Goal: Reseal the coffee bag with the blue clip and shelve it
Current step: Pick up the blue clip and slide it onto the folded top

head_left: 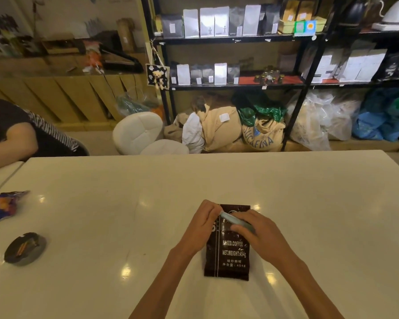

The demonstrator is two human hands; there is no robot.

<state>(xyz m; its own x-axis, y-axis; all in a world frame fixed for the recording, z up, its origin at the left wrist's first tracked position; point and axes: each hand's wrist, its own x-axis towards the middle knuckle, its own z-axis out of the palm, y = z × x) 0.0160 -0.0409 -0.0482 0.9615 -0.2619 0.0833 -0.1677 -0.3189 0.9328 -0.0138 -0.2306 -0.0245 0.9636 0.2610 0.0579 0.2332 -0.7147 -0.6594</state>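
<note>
A dark brown coffee bag (230,256) printed "BAKED.COFFEE" lies flat on the white table (129,203), its top end pointing away from me. A light blue clip (232,218) lies slantwise across the bag's upper part. My left hand (204,221) pinches the clip's left end at the bag's top left corner. My right hand (256,229) covers the clip's right end and presses on the bag. Whether the clip's jaws are around the bag's folded top is hidden by my fingers. Black metal shelves (237,39) holding several coffee bags stand beyond the table.
A purple snack packet (2,208) and a dark round ashtray (24,248) lie at the table's left. Another person's arm (12,139) rests at the far left. White stools (138,130) and burlap sacks (240,127) sit between the table and the shelves.
</note>
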